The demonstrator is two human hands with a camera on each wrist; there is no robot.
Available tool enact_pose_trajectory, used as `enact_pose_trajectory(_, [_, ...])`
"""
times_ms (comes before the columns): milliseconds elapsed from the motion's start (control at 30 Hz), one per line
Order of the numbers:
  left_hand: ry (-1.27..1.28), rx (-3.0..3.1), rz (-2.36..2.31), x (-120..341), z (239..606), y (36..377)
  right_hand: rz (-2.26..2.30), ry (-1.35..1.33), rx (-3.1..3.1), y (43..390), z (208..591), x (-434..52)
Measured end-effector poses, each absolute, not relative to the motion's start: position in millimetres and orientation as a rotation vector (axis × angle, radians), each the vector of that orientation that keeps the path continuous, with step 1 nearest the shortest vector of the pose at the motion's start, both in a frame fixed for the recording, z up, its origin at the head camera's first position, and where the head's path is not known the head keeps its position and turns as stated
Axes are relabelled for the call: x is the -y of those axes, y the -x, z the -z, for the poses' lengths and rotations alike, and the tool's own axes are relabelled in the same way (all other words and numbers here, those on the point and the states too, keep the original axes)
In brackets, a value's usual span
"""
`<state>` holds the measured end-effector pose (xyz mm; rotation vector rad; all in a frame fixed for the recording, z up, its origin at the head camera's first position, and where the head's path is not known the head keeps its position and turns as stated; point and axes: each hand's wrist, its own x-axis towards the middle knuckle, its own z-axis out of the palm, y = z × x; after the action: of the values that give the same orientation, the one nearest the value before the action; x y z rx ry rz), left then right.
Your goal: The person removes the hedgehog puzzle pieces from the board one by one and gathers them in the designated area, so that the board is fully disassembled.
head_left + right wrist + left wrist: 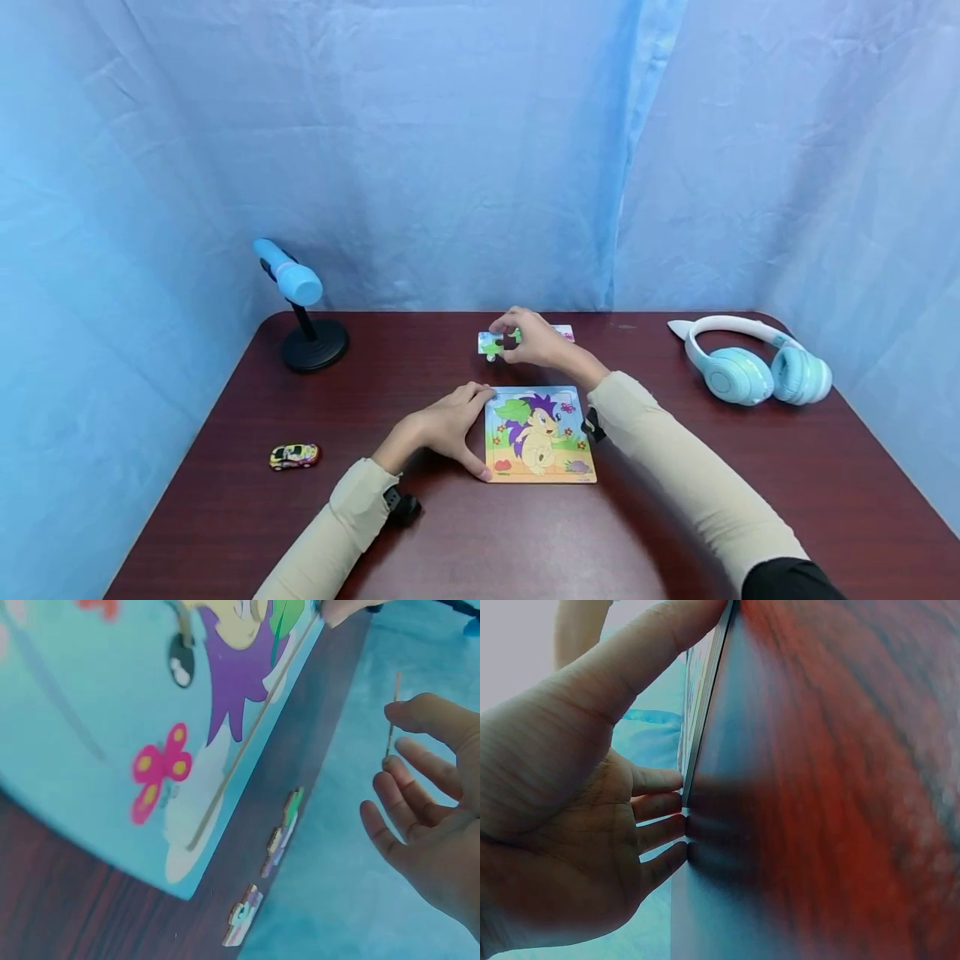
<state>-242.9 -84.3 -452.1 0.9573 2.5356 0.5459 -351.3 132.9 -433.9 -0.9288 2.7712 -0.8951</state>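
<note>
A square picture puzzle board [538,435] with a purple-spined hedgehog lies flat on the table. Along its left edge my left hand [448,421] is spread, thumb by the near corner and a fingertip by the far one. The left wrist view shows these fingers [660,859] fairly straight, touching the board's side and the tabletop. Beyond the board, my right hand [528,336] pinches a thin puzzle piece [391,739] between thumb and fingertips, raised off the table. Other loose pieces [283,834] lie behind the board, partly hidden by that hand in the head view.
A blue microphone [296,282] on a black stand [315,344] is at the back left. Nearer on the left sits a small toy car [295,456]. White and mint headphones [738,373] lie at the right. Blue curtains [450,150] surround the dark red table [360,408].
</note>
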Motion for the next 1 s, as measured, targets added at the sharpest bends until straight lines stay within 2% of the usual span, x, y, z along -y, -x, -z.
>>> enact_pose_trajectory(433, [-0.980,-2.544,-0.517,82,458,242,0.847,0.790,-2.814,386,457,-126])
enact_pose_trajectory(1000, [-0.990,-2.534,-0.503,77,455,240,0.858,0.706,-2.787,393,466,-135])
